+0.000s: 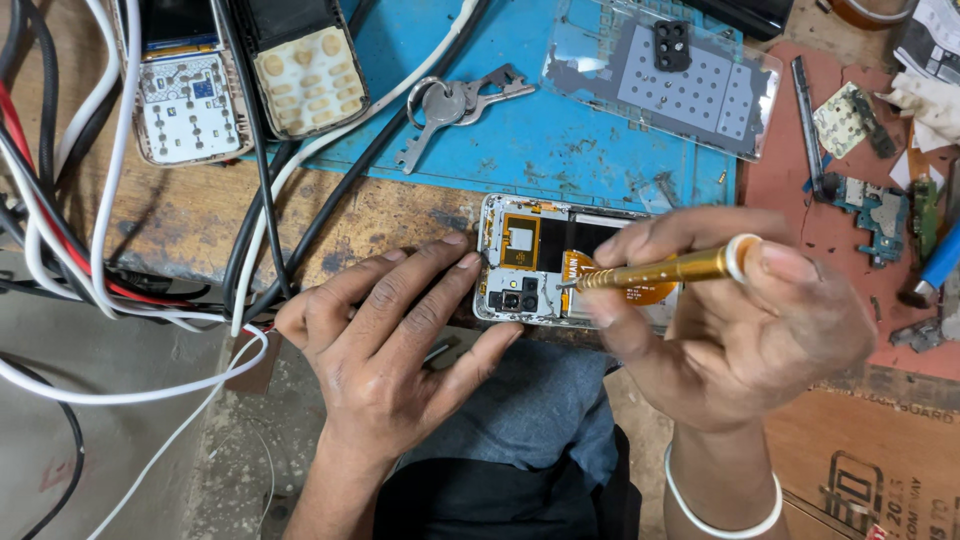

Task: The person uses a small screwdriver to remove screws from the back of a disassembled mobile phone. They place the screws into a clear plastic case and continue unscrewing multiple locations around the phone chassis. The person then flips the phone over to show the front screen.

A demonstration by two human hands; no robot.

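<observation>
The opened phone (560,262) lies at the near edge of the counter (190,215), its back off. The left hand (385,345) presses its fingers against the phone's end, holding nothing. The right hand (745,325), its grip closed on a gold screwdriver (660,270), sets the tip inside; keeping it upright on the screw and the phone pinned should prevent slipping.

- An opened phone (535,262), back cover off, lies flat with its innards upward: white frame, gold-edged black plate, an orange flex strip, camera modules at the corner nearest the left fingertips, which touch its end.
- A slim gold screwdriver (660,270) lies nearly level between the right fingers, its tip down on the phone.
</observation>
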